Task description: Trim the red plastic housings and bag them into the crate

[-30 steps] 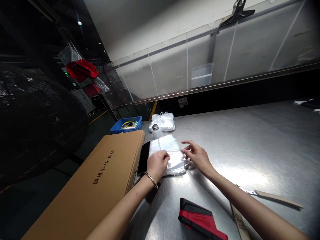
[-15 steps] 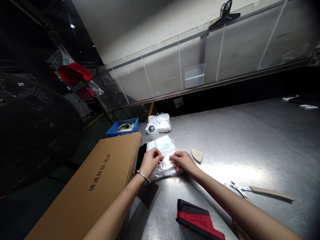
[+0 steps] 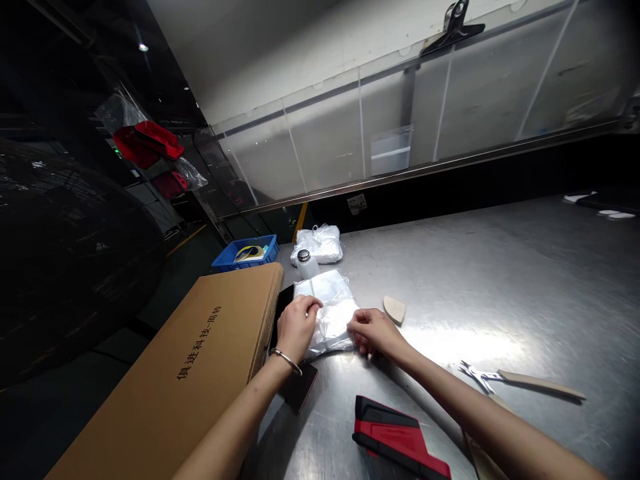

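A stack of clear plastic bags (image 3: 327, 303) lies on the steel table (image 3: 500, 280) beside a long brown cardboard box (image 3: 200, 360). My left hand (image 3: 295, 327), a bracelet at its wrist, is curled with its fingertips pinching the left side of the bags. My right hand (image 3: 373, 330) is closed on the near right edge of the same stack. A small beige wedge-shaped piece (image 3: 394, 309) lies just right of the bags, untouched.
A small white bottle (image 3: 306, 264) and a bundle of white bags (image 3: 323, 243) sit behind the stack, with a blue bin (image 3: 245, 254) to their left. A red and black tool (image 3: 397, 443) lies near me. Metal tweezers (image 3: 477, 377) and a beige strip (image 3: 540, 385) lie right.
Both hands slid toward me along the bag stack, and my fingers closed tighter on its edges. The view shifted slightly since a second ago, revealing the beige wedge.
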